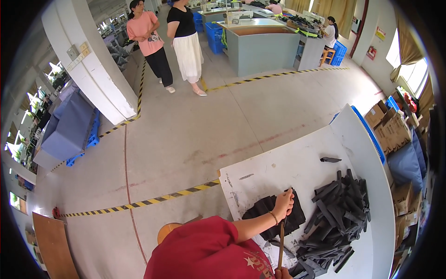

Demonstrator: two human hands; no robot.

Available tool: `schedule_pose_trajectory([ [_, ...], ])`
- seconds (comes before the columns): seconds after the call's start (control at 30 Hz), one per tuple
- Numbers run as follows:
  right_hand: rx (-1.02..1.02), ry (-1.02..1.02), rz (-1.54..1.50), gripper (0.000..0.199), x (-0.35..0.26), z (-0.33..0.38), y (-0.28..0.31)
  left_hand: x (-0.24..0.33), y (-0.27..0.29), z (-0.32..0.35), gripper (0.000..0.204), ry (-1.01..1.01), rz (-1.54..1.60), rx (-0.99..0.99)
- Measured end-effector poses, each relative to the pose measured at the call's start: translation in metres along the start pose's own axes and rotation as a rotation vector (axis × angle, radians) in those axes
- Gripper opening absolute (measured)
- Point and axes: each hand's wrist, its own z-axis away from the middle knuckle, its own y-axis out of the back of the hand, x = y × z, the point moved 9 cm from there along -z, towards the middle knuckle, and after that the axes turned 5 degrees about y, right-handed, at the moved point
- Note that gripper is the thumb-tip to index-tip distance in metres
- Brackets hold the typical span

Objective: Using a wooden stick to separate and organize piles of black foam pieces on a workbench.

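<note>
from where i stand, the worker in the red shirt (195,253) has both hands at the near part of a pale tabletop (260,172). the left hand (284,203), a bracelet at its wrist, is over a spread stack of flat dark cloth pieces (297,218), fingers curled in; i cannot tell whether they pinch a piece or only press down. the right hand (282,273), half cut off by the lower edge of the view, is closed around the lower end of a slim brown stick (280,246). the stick's long axis points away from the worker, almost straight from the right hand up to the left wrist; i can't make out whether its far end touches the cloth.

the stack lies ahead of the right hand and directly under the left, so the left is the nearer one. just to the right of the stack sits a loose heap of narrow dark strips (341,209), its lower tip reaching close beside the right hand, which leaves little room on that side. beyond the heap a raised white side wall (371,162) closes the tabletop off. the open room is farther away, past the stack, where just one dark strip (330,159) lies alone.
</note>
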Motion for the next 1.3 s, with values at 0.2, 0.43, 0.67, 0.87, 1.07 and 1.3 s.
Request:
schedule_pose_trajectory([
  [0.2,-0.059,-0.169,-0.449,0.015,0.068,0.03,-0.024,-0.001,-0.051,0.03,0.034,-0.068,-0.374,-0.304],
  [0.43,0.169,-0.243,-0.474,0.02,0.01,0.016,0.037,-0.025,-0.076,0.078,0.028,-0.377,-1.342,-1.053],
  [0.67,0.034,-0.333,-0.323,0.024,0.01,0.018,0.084,-0.037,-0.084,0.142,0.033,-1.109,-1.682,-1.583],
  [0.87,-0.116,-0.202,-0.155,0.022,-0.012,0.03,0.109,-0.021,-0.077,0.145,0.028,-1.178,-1.974,-1.624],
  [1.07,-0.163,-0.605,-0.521,0.019,0.039,0.08,0.114,-0.001,-0.09,0.191,0.025,-1.305,-1.691,-1.763],
  [1.3,0.312,-0.495,-0.671,0.011,0.068,0.14,0.19,0.103,-0.092,0.116,0.028,-1.304,-1.891,-1.162],
])
